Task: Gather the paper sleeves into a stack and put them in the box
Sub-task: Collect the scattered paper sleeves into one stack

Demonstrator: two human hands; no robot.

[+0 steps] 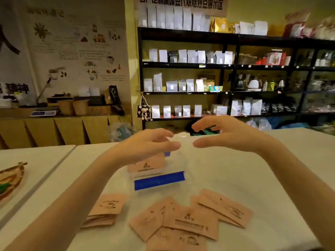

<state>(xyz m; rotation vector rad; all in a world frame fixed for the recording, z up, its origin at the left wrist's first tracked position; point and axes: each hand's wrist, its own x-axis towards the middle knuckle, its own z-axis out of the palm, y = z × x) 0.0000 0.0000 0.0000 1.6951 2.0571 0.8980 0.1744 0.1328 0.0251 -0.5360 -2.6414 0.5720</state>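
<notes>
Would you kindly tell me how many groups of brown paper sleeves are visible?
3: a neat pile near-left on the white table, a loose overlapping spread near-centre, and some inside the clear plastic box. Individual sleeves overlap, so more may be hidden.

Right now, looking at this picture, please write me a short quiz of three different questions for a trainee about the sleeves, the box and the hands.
1. True or false: all the paper sleeves are already inside the clear box.
2. Which hand holds a sleeve? A) the left hand B) the right hand C) neither hand
3. Fill the gap: the small neat stack lies to the ___ of the loose sleeves on the table.

Key
1. False: some show through the box wall, but most lie on the table in front of it.
2. C: both hands hover open above the box.
3. left
</notes>
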